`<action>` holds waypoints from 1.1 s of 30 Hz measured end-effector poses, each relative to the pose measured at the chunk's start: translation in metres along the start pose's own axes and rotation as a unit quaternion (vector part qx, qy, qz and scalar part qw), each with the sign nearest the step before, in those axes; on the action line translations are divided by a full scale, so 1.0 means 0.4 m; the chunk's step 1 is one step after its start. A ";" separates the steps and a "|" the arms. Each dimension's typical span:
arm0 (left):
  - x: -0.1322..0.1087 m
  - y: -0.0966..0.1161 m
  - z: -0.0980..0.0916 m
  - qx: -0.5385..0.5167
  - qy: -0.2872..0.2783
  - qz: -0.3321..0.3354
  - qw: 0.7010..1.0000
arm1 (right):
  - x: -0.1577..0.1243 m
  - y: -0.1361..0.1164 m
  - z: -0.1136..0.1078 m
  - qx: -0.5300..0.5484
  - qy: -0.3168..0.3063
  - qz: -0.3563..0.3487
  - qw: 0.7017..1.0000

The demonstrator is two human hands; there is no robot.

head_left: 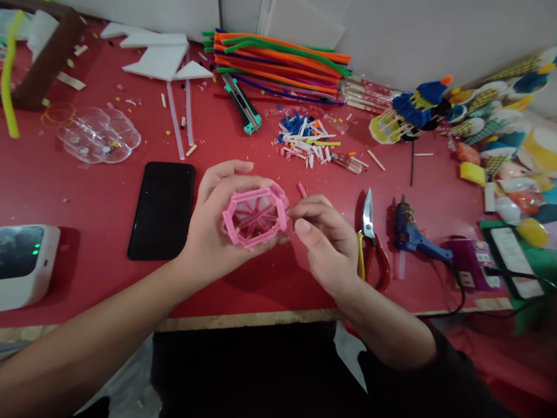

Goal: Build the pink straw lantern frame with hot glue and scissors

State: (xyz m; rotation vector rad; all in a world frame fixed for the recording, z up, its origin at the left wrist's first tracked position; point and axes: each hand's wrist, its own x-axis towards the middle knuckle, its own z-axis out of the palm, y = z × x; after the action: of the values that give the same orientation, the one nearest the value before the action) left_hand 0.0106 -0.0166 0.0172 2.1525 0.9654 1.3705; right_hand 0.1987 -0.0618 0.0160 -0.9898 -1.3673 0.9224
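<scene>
We see the left hand (211,217) wrapped around a small pink octagonal frame (252,195), holding it above the red tabletop (243,299) near its front edge; the frame's mouth faces up toward us, spokes meeting inside, and its longer axis runs roughly left to right, tipped slightly upward at the right end. The relation that matters is at that right end: the right hand (328,247) lies immediately to the frame's right, thumb and fingertips drawn together at the rim, so this hand is nearer to that side while the left palm backs the opposite one; we cannot tell whether the right fingers pinch the rim, a small piece, or nothing.

Just beyond the right fingers we find a short pink strip (301,189); farther right lie red-and-yellow-handled snips (368,217), then a blue glue gun (411,229); to the left of the left hand rests a black smartphone (162,212); toward the wall we have a bundle of coloured pipe cleaners (278,64).
</scene>
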 end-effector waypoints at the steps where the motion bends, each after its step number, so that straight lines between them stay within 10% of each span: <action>1: -0.001 0.000 0.001 0.004 0.003 0.005 1.000 | 0.001 -0.003 0.001 0.004 -0.004 -0.001 1.000; 33: -0.007 0.010 0.013 0.089 0.026 0.107 0.990 | 0.004 -0.019 0.003 -0.020 0.004 -0.024 0.999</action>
State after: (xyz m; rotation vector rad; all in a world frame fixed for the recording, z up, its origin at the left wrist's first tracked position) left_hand 0.0159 -0.0212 0.0158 2.4250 0.9285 1.4948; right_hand 0.1972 -0.0628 0.0235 -0.9862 -1.4020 0.8566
